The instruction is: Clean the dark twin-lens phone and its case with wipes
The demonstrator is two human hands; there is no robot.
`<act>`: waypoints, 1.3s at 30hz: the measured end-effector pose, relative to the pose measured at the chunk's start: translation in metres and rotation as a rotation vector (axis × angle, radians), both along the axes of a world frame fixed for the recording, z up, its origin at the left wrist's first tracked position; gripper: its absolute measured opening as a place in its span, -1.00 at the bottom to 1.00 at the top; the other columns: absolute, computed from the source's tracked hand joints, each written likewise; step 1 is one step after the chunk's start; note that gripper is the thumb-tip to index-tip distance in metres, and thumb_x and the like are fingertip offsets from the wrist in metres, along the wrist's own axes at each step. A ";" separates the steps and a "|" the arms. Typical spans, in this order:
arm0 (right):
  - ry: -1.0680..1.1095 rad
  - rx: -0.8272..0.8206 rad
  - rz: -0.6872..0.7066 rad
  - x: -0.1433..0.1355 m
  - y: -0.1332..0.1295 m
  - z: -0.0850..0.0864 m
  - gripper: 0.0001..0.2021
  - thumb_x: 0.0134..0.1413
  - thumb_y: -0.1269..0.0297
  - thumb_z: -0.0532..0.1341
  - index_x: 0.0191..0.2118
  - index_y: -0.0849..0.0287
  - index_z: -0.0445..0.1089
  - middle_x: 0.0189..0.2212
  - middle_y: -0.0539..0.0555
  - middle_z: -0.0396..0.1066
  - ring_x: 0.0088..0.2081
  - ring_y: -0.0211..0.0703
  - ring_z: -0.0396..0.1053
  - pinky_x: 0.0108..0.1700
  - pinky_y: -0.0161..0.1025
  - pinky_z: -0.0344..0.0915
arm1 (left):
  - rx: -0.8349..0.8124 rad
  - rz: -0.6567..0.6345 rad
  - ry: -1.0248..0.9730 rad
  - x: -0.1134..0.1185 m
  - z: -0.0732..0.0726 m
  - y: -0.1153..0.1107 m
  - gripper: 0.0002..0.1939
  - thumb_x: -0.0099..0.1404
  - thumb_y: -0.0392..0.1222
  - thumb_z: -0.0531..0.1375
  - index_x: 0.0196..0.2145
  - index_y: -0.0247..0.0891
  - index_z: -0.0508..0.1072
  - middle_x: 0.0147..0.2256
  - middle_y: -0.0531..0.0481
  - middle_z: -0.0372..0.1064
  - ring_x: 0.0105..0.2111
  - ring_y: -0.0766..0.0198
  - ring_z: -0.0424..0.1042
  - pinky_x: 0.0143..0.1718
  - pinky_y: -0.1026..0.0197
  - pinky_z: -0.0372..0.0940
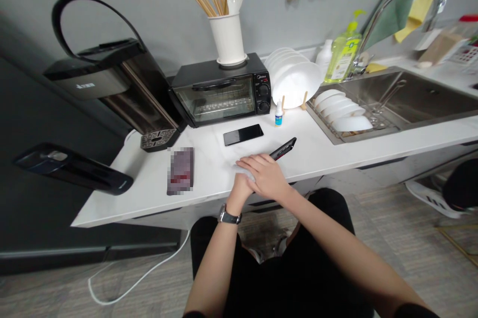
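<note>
At the counter's front edge my right hand (268, 174) lies across my left hand (242, 186), its fingers stretched out and no object visible in it. The fingers of my left hand are hidden beneath it; a dark-strapped watch (229, 216) is on that wrist. Just behind my right hand a black-handled object (286, 148) rests on the white counter (321, 156), its other end covered by the hand. Farther back lie a black phone (243, 135) and a small white bottle with a blue label (278, 114), standing upright. To the left is a blurred-out dark purple item (181, 171).
A toaster oven (220, 94) carries a white utensil holder (227, 39). Left stand a tall black appliance (127, 84) and a dark bottle-shaped object (78, 168). Racked white plates (295, 81), green soap (341, 54) and a sink (421, 104) holding bowls (341, 109) are at right.
</note>
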State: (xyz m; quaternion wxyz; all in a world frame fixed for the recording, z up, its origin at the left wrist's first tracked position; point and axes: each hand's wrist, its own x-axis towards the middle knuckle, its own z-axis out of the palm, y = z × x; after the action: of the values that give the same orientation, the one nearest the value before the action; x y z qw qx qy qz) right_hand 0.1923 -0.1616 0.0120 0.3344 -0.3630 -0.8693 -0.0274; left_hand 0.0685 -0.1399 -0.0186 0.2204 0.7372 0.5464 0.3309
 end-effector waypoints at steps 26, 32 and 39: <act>-0.005 -0.045 -0.420 0.076 0.043 0.004 -0.60 0.46 0.26 -0.05 -0.14 0.27 0.53 -0.24 0.24 0.57 -0.16 0.07 0.44 -0.02 -0.03 0.24 | 0.003 -0.156 -0.076 0.001 0.024 -0.002 -0.72 0.46 -0.14 0.16 -0.01 -0.15 0.64 0.01 -0.08 0.60 0.00 0.04 0.59 0.09 0.12 0.40; 0.128 -0.015 -0.546 0.076 0.057 0.006 -0.61 0.42 0.33 -0.03 -0.19 0.26 0.55 -0.22 0.24 0.59 -0.09 0.10 0.50 0.18 0.03 0.26 | -0.011 -0.110 -0.070 0.002 0.024 -0.002 -0.69 0.47 -0.05 0.17 0.00 -0.18 0.64 -0.06 -0.06 0.64 -0.08 0.02 0.61 -0.01 0.13 0.42; 0.108 -0.011 -0.138 -0.012 0.008 0.008 -0.68 0.34 0.33 0.11 0.08 0.24 0.51 -0.01 0.18 0.57 0.19 0.05 0.36 0.40 0.11 0.04 | -0.033 -0.016 0.051 -0.003 0.007 0.006 -0.76 0.33 -0.36 0.12 -0.29 -0.30 0.61 -0.39 -0.12 0.57 -0.32 0.09 0.54 -0.24 0.18 0.38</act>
State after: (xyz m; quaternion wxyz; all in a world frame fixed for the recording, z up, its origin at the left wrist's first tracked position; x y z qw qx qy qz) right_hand 0.1807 -0.1538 0.0197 0.3758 -0.4249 -0.8231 -0.0259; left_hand 0.0652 -0.1337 -0.0121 0.2212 0.7459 0.5513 0.3012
